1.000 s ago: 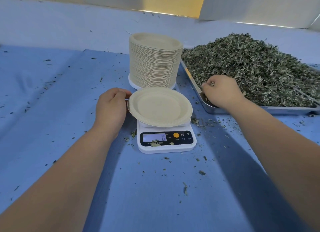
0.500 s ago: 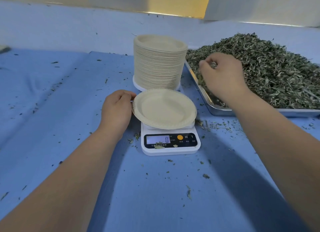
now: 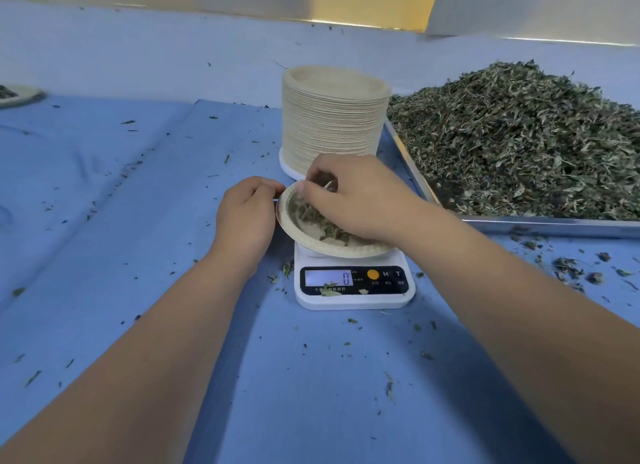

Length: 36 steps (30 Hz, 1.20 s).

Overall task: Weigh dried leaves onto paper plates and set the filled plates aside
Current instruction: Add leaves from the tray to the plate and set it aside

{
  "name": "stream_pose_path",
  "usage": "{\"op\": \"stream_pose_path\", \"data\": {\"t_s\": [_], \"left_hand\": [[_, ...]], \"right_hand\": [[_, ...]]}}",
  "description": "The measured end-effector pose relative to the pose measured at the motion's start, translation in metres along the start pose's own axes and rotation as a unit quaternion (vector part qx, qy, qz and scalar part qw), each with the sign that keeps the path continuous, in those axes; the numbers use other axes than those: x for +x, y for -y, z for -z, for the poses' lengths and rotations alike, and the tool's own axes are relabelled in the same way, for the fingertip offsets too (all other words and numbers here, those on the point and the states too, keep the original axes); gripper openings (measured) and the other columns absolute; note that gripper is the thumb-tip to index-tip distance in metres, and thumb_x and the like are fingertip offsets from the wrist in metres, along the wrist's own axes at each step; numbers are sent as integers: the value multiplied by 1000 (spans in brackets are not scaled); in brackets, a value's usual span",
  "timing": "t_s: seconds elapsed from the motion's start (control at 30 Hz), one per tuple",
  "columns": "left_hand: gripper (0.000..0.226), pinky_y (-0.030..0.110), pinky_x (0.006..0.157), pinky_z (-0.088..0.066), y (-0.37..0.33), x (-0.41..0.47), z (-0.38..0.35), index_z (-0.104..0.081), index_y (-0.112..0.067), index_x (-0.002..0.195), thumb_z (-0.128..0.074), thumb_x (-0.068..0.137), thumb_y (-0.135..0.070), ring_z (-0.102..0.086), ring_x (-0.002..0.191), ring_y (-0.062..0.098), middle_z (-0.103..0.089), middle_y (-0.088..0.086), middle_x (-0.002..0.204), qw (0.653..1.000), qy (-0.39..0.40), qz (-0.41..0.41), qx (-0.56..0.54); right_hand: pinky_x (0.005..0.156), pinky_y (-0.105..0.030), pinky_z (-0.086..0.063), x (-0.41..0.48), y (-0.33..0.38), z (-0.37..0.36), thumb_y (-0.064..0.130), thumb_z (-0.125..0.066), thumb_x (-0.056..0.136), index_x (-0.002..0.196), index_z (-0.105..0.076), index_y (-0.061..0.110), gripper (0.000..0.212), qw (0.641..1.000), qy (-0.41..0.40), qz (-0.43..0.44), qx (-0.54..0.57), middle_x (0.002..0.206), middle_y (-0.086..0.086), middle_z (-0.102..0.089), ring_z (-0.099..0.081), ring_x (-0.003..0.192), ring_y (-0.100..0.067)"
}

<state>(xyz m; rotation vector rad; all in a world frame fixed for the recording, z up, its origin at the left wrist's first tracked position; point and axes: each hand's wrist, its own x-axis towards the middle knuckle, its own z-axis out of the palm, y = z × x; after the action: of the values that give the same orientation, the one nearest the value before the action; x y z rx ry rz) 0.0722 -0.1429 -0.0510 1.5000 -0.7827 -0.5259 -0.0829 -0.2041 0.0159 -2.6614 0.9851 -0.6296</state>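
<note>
Your right hand (image 3: 353,200) has moved from tray (image 3: 519,222) to plate (image 3: 343,252), pinching leaves (image 3: 313,215); your left hand (image 3: 246,217) grips its rim; filling begins.

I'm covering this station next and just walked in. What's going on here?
A person is portioning dried leaves. The left hand holds the rim of a paper plate on the scale, while the right hand is over it, putting leaves in. The display reads 0. A stack of empty plates stands behind, the tray of leaves lies to the right, and one filled plate sits far left.
</note>
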Motion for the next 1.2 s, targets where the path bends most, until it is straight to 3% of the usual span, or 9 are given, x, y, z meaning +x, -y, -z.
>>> {"op": "stream_pose_path", "data": {"t_s": [0.27,0.37,0.53,0.63,0.9,1.0,1.07,1.13,1.2], "left_hand": [[29,53,95,-56,-2,-1,0,-74,-23,76,-46,82,-22,-70,98,23,-76,-1,90,1000,-1,12,1],[29,52,94,-56,-2,-2,0,-74,-21,78,-46,84,-19,-70,97,23,-76,-1,91,1000,-2,6,8],[31,46,88,-57,-2,-3,-1,-74,-22,74,-45,83,-17,-68,88,18,-74,-6,84,1000,2,-6,27],[31,47,89,-57,-2,-4,-1,-74,-22,75,-45,83,-18,-68,89,19,-75,-6,84,999,2,-7,34],[31,47,87,-56,-2,-5,-1,-74,-20,77,-45,85,-16,-66,85,18,-74,-2,83,999,0,-10,40],[31,46,85,-56,-2,-5,-1,-75,-20,76,-44,82,-18,-66,84,19,-74,0,85,999,3,-12,34],[31,45,83,-56,-2,-5,-1,-74,-22,73,-44,80,-20,-66,84,18,-74,-1,84,999,4,-11,32],[31,42,79,-55,-2,-5,-1,-74,-25,69,-44,78,-22,-65,81,16,-74,-4,81,999,5,-10,31],[32,40,77,-54,-2,-5,-2,-73,-29,65,-44,77,-23,-65,78,15,-73,-6,78,1000,6,-8,29]], "right_hand": [[55,-18,-37,-26,-50,19,53,-43,100,90,-67,23,40,985,-154,-30,71,70,6,-62,-53,61,-2],[56,-26,-38,-47,-93,21,45,-45,101,91,-66,20,34,972,-219,-90,3,68,6,-60,-55,63,-12],[62,-35,-43,-52,-134,23,58,-38,100,103,-59,25,39,967,-112,-177,-143,79,0,-59,-54,71,-27],[57,-30,-34,-49,-138,17,69,-23,99,86,-52,23,55,950,-34,-208,-229,73,-1,-54,-52,67,-27],[55,-27,-36,-51,-133,17,63,-29,101,66,-53,17,63,957,-63,-173,-223,58,-5,-55,-52,54,-26],[76,-42,-38,-51,-131,22,66,-24,100,69,-52,16,64,950,-58,-188,-244,65,-4,-54,-52,64,-26],[87,-52,-37,-51,-128,25,74,-16,96,81,-50,16,69,933,-23,-237,-272,81,-5,-53,-55,87,-31],[88,-54,-36,-51,-126,27,81,-7,90,93,-49,22,72,919,30,-285,-269,95,-7,-48,-51,99,-35],[79,-48,-36,-51,-124,27,82,-5,89,94,-52,21,77,919,52,-291,-261,90,-5,-46,-48,91,-32]]}}
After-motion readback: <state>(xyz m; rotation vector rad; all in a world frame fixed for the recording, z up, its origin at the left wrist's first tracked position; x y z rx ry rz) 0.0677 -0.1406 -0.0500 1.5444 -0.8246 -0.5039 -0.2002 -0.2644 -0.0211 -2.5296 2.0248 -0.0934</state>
